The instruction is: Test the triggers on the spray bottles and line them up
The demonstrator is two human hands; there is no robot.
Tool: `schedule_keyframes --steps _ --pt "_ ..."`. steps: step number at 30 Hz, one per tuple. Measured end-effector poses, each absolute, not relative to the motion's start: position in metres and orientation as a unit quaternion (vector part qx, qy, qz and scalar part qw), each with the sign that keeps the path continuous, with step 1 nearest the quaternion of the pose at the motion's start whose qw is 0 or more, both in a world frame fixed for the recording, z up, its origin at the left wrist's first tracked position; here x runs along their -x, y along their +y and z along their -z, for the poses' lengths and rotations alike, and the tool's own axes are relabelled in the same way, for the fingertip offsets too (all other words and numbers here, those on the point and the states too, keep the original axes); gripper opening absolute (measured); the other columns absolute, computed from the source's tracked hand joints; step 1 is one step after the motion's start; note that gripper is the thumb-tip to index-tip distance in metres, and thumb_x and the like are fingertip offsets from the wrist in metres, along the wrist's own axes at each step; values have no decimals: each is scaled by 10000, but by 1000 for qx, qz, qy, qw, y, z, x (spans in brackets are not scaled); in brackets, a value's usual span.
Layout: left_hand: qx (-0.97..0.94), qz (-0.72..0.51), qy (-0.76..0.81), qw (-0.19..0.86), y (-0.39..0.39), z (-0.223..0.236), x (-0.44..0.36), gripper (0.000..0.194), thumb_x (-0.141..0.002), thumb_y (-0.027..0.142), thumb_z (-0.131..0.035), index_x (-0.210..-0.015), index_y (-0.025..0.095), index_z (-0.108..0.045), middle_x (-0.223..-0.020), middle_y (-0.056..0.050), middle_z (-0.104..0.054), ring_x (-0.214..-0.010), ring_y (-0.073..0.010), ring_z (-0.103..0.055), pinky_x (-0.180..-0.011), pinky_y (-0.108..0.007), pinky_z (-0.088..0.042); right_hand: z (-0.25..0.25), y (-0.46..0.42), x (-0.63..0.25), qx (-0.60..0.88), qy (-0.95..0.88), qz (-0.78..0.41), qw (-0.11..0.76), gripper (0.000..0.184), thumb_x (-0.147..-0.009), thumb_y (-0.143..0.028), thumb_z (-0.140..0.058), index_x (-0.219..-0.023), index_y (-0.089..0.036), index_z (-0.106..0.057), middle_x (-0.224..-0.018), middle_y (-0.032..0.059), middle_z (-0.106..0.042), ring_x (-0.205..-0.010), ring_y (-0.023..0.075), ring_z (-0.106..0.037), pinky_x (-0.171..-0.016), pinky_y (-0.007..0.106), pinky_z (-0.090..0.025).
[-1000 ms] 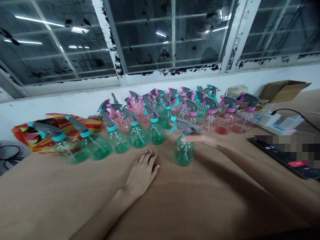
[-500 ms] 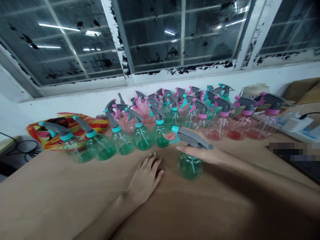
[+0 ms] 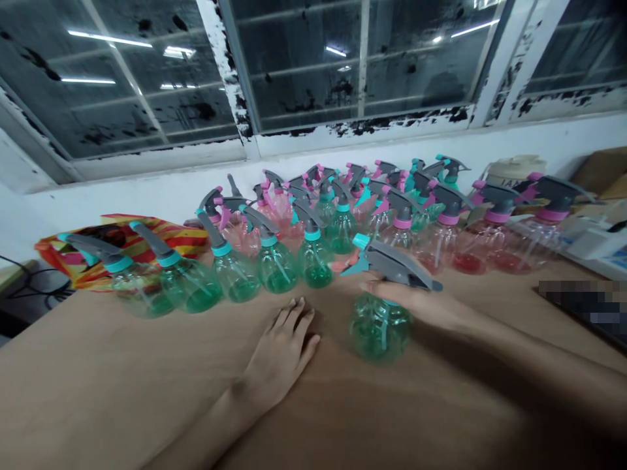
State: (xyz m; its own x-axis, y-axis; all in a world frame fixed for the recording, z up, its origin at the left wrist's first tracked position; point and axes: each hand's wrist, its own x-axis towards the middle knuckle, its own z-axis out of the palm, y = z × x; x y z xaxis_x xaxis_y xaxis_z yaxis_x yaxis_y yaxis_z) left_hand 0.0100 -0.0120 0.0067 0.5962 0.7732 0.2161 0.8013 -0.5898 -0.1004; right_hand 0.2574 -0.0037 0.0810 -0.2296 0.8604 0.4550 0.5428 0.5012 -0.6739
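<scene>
Green bottle [image 3: 381,334] in right fingers [image 3: 392,293] has come closer.

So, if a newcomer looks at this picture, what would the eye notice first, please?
Probably the green spray bottle in front, gripped near its neck by the right hand. Behind it, other bottles, green and pink, crowd toward the wall below dark windows. At left lies a bright striped wrapping.
</scene>
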Motion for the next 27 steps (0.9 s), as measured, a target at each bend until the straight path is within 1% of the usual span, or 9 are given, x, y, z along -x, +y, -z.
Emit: schedule_keyframes --steps 3,5,9,12,16,18,21,24,27 --pt "890 81 -440 90 -12 -6 -10 420 -980 347 -346 -1292 101 -481 -1379 -152 -461 -1285 -279 -403 -1052 -440 -336 -87 -8 -255 363 -739 -358 441 224 -833 -360 -580 -1029 -274 -645 -967 31 -704 -947 228 -648 -864 385 -506" --pt "890 83 -439 92 -11 -5 -9 419 -983 349 -334 -1294 107 -476 -1377 -148 -464 -1281 -276 -408 -1047 -445 -344 -87 -9 -253 343 -721 -387 461 149 -831 -349 -596 -944 -263 -642 -1002 23 -687 -987 209 -625 -920 378 -462" --pt "890 93 -437 92 -10 -3 -8 423 -986 358 -318 -1292 111 -473 -1374 -146 -466 -1274 -276 -416 -1038 -452 -359 -78 -8 -253 377 -711 -367 467 137 -854 -377 -562 -864 -255 -623 -906 15 -669 -914 202 -618 -894 404 -448" --pt "891 99 -434 91 -10 -2 -8 427 -987 358 -318 -1288 102 -480 -1368 -150 -470 -1271 -281 -417 -1036 -460 -359 -72 -9 -254 387 -717 -341 469 217 -872 -399 -528 -754 -241 -618 -819 17 -669 -876 203 -621 -874 397 -439" --pt "891 101 -434 92 -9 -2 -9 429 -983 355 -332 -1292 95 -479 -1370 -151 -467 -1271 -284 -417 -1037 -458 -359 -72 -14 -253 401 -709 -331 477 326 -858 -472 -528 -664 -220 -600 -713 20 -660 -687 172 -607 -773 369 -462" --pt "891 100 -434 92 -9 -3 -9 428 -983 355 -333 -1291 97 -480 -1363 -150 -476 -1265 -284 -424 -1033 -461 -363 -74 -15 -253 395 -708 -347 471 333 -852 -495 -529 -691 -217 -613 -713 21 -662 -641 162 -597 -744 364 -471" --pt "891 99 -433 91 -9 -2 -9 423 -983 354 -336 -1285 99 -485 -1361 -151 -477 -1266 -286 -424 -1034 -461 -361 -76 -13 -254 360 -722 -377 454 248 -863 -454 -538 -801 -236 -640 -799 14 -681 -703 170 -627 -726 345 -487" --pt "889 100 -437 94 -9 -2 -9 423 -983 354 -335 -1285 100 -487 -1363 -151 -473 -1264 -287 -425 -1031 -459 -364 -79 -9 -256 323 -723 -409 453 144 -856 -381 -581 -915 -271 -653 -936 8 -697 -888 188 -650 -841 350 -486" --pt "890 102 -436 89 -9 -1 -9 421 -983 350 -338 -1288 99 -486 -1364 -147 -472 -1267 -283 -420 -1035 -453 -362 -80 -10 -255 313 -705 -441 459 177 -838 -328 -617 -1008 -303 -661 -1101 11 -676 -1084 201 -602 -955 368 -455"
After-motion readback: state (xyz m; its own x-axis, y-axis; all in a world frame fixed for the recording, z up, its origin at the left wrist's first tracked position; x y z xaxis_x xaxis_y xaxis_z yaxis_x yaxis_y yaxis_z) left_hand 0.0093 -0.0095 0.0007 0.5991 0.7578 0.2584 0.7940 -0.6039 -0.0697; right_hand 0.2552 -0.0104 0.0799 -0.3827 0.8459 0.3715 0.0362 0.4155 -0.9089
